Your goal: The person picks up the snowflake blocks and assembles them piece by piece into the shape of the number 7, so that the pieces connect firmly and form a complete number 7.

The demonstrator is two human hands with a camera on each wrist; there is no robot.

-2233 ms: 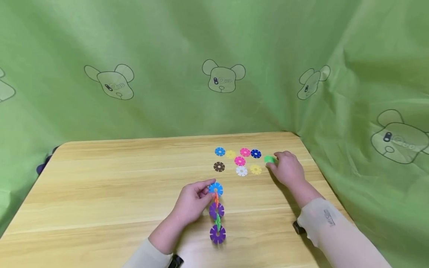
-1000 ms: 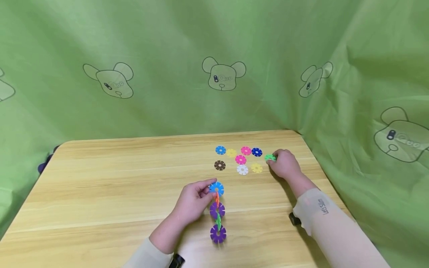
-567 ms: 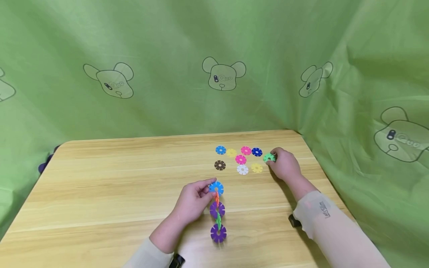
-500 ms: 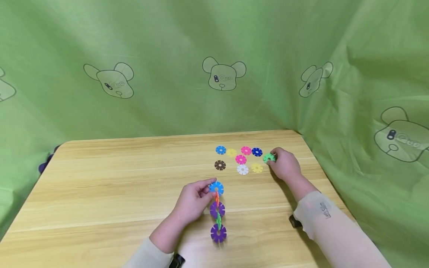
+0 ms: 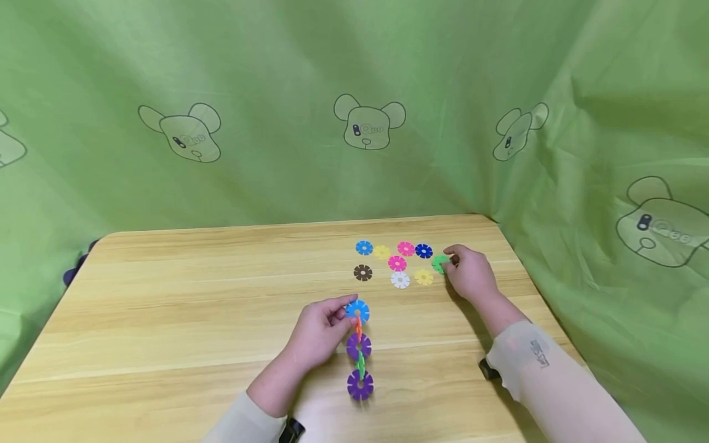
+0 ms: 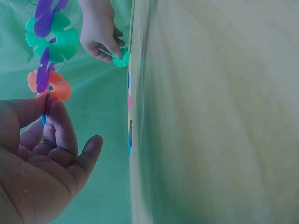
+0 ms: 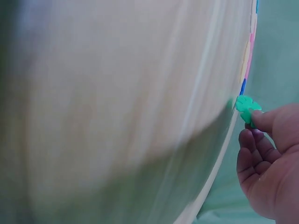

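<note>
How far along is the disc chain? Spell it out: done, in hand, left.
Done: the chain appears to join five discs, its blue end disc pinched by the left fingers. In hand: a green disc pinched by the right fingers, apart from the chain. Left: attaching it, probably, and perhaps the eight loose discs lying on the table.

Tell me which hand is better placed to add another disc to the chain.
Probably the right hand: it pinches a loose green disc, while the left hand is occupied holding the chain by its blue end disc.
</note>
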